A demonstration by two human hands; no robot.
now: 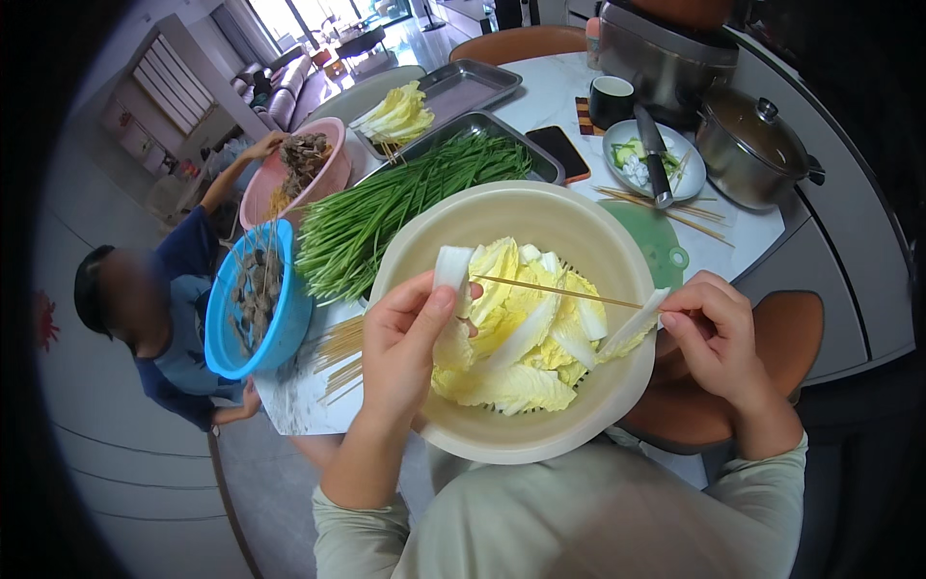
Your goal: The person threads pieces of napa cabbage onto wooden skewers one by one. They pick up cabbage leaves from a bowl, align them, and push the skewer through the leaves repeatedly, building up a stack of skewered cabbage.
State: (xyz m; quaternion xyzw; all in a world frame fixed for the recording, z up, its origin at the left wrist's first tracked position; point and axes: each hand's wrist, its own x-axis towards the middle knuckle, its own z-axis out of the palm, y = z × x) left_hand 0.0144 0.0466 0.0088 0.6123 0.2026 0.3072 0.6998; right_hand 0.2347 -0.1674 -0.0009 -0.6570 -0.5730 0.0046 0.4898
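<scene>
My left hand [401, 336] holds a piece of napa cabbage leaf [453, 268], its white rib upward between thumb and fingers. Across from it, my right hand [712, 340] pinches one end of a thin bamboo skewer [557, 291] together with another cabbage piece [631, 331] that hangs at that end. The skewer's other end points at the leaf in my left hand; whether it has pierced that leaf I cannot tell. Below both hands, a cream plastic basin [506, 200] with a slotted drainer holds loose cabbage leaves [506, 391].
Garlic chives [412, 203] fill a metal tray, beside another tray [474, 87] with skewered cabbage [398, 112]. Bare skewers [340, 354] lie left. A knife [653, 155] rests across a plate [615, 137]. At left, a person [184, 311] touches a pink basin [333, 170] near a blue basin [289, 311].
</scene>
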